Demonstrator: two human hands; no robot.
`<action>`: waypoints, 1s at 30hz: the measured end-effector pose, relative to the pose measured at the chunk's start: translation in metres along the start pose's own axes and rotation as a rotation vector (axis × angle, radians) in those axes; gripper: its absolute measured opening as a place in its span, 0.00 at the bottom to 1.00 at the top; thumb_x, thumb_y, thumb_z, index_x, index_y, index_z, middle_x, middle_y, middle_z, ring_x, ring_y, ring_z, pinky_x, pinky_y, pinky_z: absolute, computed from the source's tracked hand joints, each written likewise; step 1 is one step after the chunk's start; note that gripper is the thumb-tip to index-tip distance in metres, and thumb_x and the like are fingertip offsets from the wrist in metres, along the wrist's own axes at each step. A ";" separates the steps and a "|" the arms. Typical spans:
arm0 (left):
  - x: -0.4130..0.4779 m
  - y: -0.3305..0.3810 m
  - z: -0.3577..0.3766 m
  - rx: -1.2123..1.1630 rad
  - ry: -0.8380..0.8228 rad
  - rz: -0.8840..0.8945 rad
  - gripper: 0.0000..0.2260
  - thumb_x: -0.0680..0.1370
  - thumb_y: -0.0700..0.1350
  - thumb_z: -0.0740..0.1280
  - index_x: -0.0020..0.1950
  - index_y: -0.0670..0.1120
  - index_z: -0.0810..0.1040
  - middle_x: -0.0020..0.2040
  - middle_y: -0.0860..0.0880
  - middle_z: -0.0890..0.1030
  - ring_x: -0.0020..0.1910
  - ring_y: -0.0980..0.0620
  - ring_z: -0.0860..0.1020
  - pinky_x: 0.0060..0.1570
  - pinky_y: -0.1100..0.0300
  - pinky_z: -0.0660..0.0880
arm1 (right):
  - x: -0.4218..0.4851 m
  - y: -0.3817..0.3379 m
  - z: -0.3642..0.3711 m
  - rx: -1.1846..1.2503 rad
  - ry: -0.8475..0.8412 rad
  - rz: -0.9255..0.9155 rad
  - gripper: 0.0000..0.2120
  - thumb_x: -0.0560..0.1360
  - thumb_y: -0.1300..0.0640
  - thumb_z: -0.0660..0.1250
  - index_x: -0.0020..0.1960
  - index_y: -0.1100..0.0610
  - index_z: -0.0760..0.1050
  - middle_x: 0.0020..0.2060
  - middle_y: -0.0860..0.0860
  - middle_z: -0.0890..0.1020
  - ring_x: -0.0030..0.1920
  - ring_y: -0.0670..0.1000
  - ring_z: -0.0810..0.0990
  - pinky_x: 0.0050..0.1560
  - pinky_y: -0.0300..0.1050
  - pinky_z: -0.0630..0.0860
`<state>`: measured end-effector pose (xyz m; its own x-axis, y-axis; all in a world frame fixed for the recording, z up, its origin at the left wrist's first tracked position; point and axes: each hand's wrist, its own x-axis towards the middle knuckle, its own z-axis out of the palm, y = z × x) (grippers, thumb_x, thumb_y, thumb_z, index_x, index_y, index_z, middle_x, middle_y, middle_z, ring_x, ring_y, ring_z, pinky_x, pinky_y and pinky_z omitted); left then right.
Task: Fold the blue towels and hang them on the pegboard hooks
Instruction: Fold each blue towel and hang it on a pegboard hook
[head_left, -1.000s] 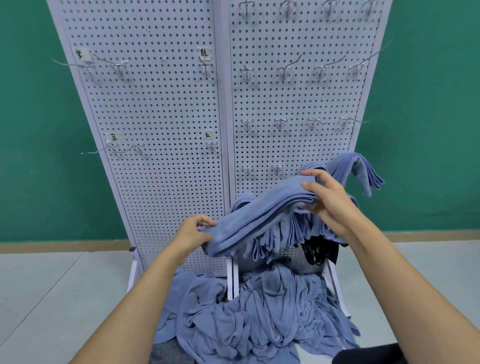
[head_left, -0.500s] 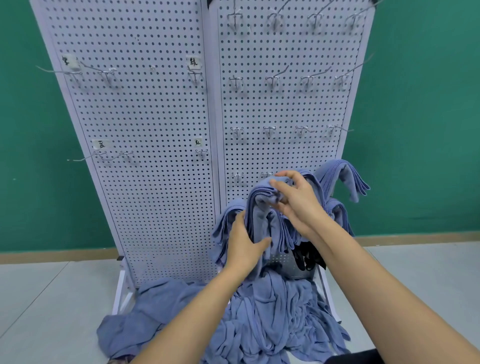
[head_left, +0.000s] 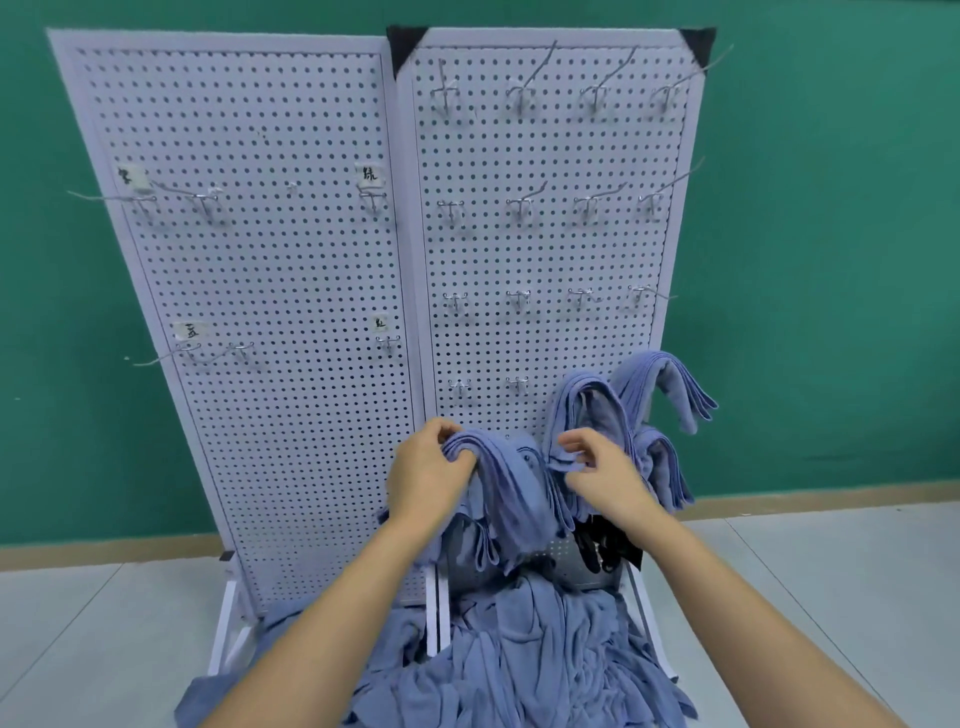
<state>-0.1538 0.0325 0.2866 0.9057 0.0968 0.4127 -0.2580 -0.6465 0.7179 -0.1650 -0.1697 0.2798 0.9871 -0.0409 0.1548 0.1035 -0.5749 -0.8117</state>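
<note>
Nearest, at six o'clock, a pile of loose blue towels (head_left: 524, 654) lies spread on the floor (head_left: 104, 623) at the foot of the stand, so a good share of the work looks undone. Just beyond it, a little below the middle of the view, both forearms reach in to a folded towel (head_left: 511, 488) draped in a hump low on the right panel. The step in hand seems to be the hanging: the fold is being seated over a hook that the cloth hides. The next move likely calls for settling the crease squarely on that hook, letting the two halves drop evenly, and only then letting go and reaching down for another towel. The left hand (head_left: 426, 475), at the towel's nine o'clock, has its fingers curled over the top of the fold and grips it. The right hand (head_left: 597, 473), at its three o'clock, pinches a towel edge between thumb and fingertips, wrist bent down. Farther off, toward two o'clock, three hung towels (head_left: 667, 379) drape close together, and a black item (head_left: 608, 551) dangles beneath them. Behind stands the white pegboard (head_left: 260, 312) with many bare hooks (head_left: 519, 208) toward twelve o'clock, then the green wall (head_left: 831, 260).
</note>
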 end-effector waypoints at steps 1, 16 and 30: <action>0.003 0.007 0.004 0.019 -0.004 0.001 0.03 0.75 0.46 0.68 0.46 0.52 0.75 0.39 0.57 0.78 0.37 0.57 0.77 0.34 0.60 0.74 | -0.001 -0.005 0.004 -0.011 -0.058 -0.051 0.19 0.75 0.66 0.63 0.63 0.53 0.69 0.59 0.51 0.71 0.56 0.50 0.71 0.53 0.46 0.71; 0.062 0.040 0.049 -0.018 -0.128 0.089 0.07 0.75 0.36 0.65 0.48 0.45 0.79 0.41 0.52 0.79 0.40 0.53 0.76 0.40 0.62 0.73 | 0.058 -0.011 -0.015 -0.290 0.282 -0.187 0.17 0.78 0.60 0.62 0.66 0.55 0.72 0.55 0.52 0.81 0.51 0.53 0.79 0.49 0.49 0.77; 0.143 0.011 0.124 -0.206 0.030 -0.042 0.12 0.78 0.32 0.59 0.58 0.42 0.76 0.50 0.46 0.80 0.43 0.52 0.75 0.42 0.63 0.69 | 0.164 0.004 0.018 -0.099 0.272 -0.031 0.14 0.76 0.69 0.59 0.60 0.61 0.73 0.52 0.57 0.80 0.47 0.54 0.76 0.47 0.46 0.74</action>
<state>0.0142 -0.0548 0.2839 0.9076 0.1449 0.3940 -0.2862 -0.4733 0.8331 -0.0004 -0.1642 0.2923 0.9130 -0.2322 0.3355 0.1078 -0.6557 -0.7473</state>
